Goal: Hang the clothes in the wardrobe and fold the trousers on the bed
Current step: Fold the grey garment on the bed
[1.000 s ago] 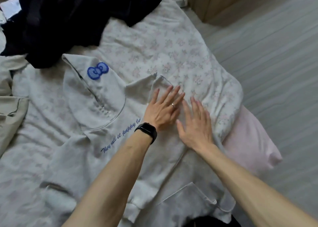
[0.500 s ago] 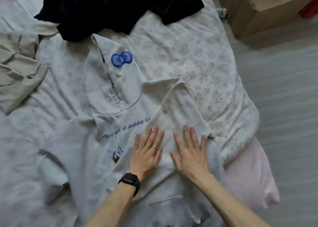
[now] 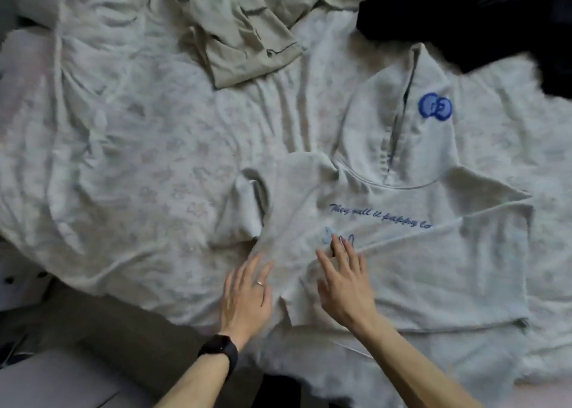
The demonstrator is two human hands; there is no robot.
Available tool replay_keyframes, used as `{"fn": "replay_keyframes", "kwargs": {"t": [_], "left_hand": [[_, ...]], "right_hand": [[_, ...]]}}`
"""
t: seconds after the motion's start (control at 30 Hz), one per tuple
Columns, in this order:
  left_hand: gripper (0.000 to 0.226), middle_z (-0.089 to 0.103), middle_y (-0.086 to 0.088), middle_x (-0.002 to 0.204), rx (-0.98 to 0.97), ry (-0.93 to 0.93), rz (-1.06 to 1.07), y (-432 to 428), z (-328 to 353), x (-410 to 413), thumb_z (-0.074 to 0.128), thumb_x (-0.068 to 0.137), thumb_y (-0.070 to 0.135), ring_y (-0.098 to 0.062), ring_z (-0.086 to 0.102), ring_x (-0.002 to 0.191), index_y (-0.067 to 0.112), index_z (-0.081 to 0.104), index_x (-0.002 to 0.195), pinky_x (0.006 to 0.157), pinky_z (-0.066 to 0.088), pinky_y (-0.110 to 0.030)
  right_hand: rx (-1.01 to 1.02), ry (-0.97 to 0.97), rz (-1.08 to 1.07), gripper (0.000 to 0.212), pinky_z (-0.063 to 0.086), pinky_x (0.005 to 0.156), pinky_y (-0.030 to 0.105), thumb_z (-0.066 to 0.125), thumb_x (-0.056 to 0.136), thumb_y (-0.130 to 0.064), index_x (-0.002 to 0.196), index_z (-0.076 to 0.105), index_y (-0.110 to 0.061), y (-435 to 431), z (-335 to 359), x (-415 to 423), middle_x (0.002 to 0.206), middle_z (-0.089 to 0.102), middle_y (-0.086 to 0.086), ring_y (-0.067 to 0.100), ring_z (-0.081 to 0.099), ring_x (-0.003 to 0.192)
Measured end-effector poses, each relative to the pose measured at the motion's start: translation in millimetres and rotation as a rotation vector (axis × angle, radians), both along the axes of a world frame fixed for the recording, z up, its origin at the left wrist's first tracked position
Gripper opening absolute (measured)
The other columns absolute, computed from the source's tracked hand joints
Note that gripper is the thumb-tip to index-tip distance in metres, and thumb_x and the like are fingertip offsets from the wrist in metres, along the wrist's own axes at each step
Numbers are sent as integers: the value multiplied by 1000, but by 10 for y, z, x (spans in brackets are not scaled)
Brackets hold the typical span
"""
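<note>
A light grey hoodie [image 3: 433, 271] with blue script and a blue bow on its hood lies flat on the bed, chest up, one sleeve folded across its right side. My left hand [image 3: 246, 296], with a ring and a black wristband, lies flat with straight fingers on the hoodie's lower left part. My right hand [image 3: 346, 280] lies flat beside it, its fingertips at the small blue print under the script. Beige trousers [image 3: 244, 36] lie crumpled at the top middle of the bed. The hoodie's left sleeve [image 3: 244, 212] is bunched up.
The bed has a pale floral cover [image 3: 139, 160] with many wrinkles. Dark navy clothes [image 3: 479, 11] are heaped at the top right. At the lower left the bed ends at a dark edge [image 3: 102, 324] with grey floor below.
Both hands have slid from the hoodie's right shoulder across its chest to its lower left part. The view has swung left, and the cardboard box has left the frame.
</note>
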State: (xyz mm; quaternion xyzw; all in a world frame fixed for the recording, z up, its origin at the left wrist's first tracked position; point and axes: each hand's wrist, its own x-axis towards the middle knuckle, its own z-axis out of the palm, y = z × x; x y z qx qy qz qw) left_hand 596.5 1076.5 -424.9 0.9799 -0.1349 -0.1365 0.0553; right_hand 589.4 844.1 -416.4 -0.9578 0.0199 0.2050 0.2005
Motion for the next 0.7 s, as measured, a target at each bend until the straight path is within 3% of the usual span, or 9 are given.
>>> {"fn": "replay_keyframes", "kwargs": {"t": [0.1,0.2,0.27,0.33,0.37,0.43,0.5,0.6,0.7], "left_hand": [[54,56,-7,130,-334,-39,753,143,81,334,48,89,55,-30,54,119,17,59,125,99,45,-42],[76,47,-10,151,-838,476,1421,304,97,830,42,94,71,-31,44,138,15,49,145,115,35,-45],[85,50,-11,149,-1144,762,1593,362,143,1104,48,88,77,-31,48,136,16,49,147,115,38,-46],[74,62,-12,136,-1215,735,1506,457,225,1349,61,88,66,-31,60,123,14,56,139,105,49,-44],[70,60,-11,138,-1203,645,1453,510,283,1459,65,90,57,-30,59,124,11,53,141,105,48,-44],[68,52,-6,145,-1168,460,1374,683,458,1677,65,94,48,-29,50,133,9,45,146,104,44,-41],[46,66,-4,119,-1182,212,1240,879,759,1884,66,93,44,-27,61,115,7,58,120,86,51,-39],[25,65,6,85,-1289,-112,999,1177,1261,2088,70,87,34,-12,63,82,14,59,98,78,53,-33],[20,66,18,89,-1142,-204,893,1417,1358,2138,68,88,31,5,63,80,34,52,100,66,51,-16]], "right_hand": [[107,-141,-12,59,34,115,53,66,91,-30,145,52,-10,413,133,580,159,35,18,40,32,147],[147,-275,66,60,28,120,47,54,97,-42,148,46,-11,859,265,1279,160,36,13,34,29,148],[104,-171,191,70,17,124,50,47,96,-56,155,34,-20,1105,321,1745,165,26,5,27,17,153],[-79,79,339,78,2,121,56,45,89,-70,156,28,-32,1333,358,2173,163,30,0,23,16,153],[-194,197,401,72,5,117,56,46,86,-72,148,40,-36,1409,395,2347,155,43,0,25,28,148],[-281,311,416,42,25,101,48,55,82,-61,106,66,-29,1536,557,2642,111,68,-1,27,55,119],[-104,267,314,29,33,84,38,65,83,-47,78,60,-19,1585,751,2803,76,59,-4,26,58,94],[216,-57,166,21,44,88,44,73,84,-40,99,70,-27,1741,999,2736,88,56,-7,25,56,97],[257,-98,160,64,37,103,46,75,80,-49,139,49,-45,1896,1024,2513,128,51,-4,24,45,123]]}}
